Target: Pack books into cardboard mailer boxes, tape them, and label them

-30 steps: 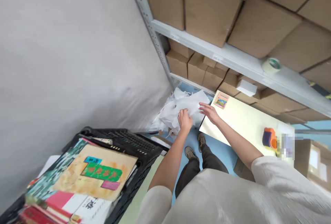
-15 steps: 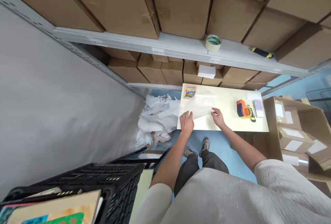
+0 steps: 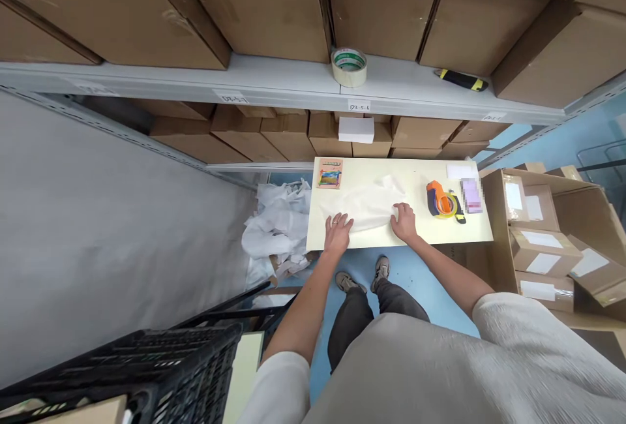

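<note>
Now, white sheet (image 3: pixel 376 205): it is lying on the pale table (image 3: pixel 415 176), right of the middle of the frame; a moment ago it was sagging between the hands, and now it is resting flatter, so the table is holding it up.
Left hand (image 3: pixel 337 233): it is opening its fingers over the sheet's near left corner and pressing down.
Right hand (image 3: pixel 404 222): it is bending its fingers at the sheet's right edge; I cannot tell if it is pinching.
Feel and shape: the sheet is looking thin, soft and a bit see-through; its top is puckering in little folds.
Picture card (image 3: pixel 330 173): it is lying at the table's far left corner.
Tape cutter (image 3: pixel 441 201): it is sitting right of the sheet, showing orange and dark blue.
White heap (image 3: pixel 281 222): it is spilling, all crumpled, left of the table.
</note>
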The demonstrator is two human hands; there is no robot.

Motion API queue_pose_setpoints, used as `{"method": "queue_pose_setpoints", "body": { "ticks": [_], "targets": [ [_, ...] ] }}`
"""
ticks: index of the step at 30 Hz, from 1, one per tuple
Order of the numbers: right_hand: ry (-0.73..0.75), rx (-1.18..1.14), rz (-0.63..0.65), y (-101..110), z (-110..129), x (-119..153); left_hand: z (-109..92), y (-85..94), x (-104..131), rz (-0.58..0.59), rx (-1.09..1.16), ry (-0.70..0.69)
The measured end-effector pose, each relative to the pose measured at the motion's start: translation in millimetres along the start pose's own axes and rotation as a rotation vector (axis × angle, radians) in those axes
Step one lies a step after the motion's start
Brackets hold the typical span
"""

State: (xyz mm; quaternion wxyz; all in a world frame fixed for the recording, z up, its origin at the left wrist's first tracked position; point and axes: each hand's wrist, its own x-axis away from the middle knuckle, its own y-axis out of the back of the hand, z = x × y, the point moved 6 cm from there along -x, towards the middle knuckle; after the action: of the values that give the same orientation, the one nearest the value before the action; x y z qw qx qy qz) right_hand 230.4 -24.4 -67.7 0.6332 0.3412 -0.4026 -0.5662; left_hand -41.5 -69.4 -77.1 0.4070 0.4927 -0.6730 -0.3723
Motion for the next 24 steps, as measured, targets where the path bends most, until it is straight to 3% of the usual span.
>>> {"method": "queue_pose_setpoints", "body": {
  "ticks": [6,11,16,20,24],
  "targets": [
    [-0.219,-0.076,-0.025,-9.5,-20.2,-19.4,23.2,6.9,2.7,0.039,-0.003,0.019],
    [-0.322,-0.141,-0.054,-12.6,-23.6,-31.9,13.6,5.9,-14.6,0.005,0.054,0.077],
    [-0.333,-0.208,-0.076,-12.9,-15.6,-32.7,2.1,-10.3,-23.7,0.024,0.079,0.096],
    [-0.303,-0.428,-0.014,-22.3,-6.3,-25.5,19.2,-17.5,-15.6,0.055,0.040,0.124],
    [-0.430,-0.552,0.029,-27.1,-10.4,-17.7,32.5,-16.9,-9.6,0.080,0.002,0.112]
  ]
}}
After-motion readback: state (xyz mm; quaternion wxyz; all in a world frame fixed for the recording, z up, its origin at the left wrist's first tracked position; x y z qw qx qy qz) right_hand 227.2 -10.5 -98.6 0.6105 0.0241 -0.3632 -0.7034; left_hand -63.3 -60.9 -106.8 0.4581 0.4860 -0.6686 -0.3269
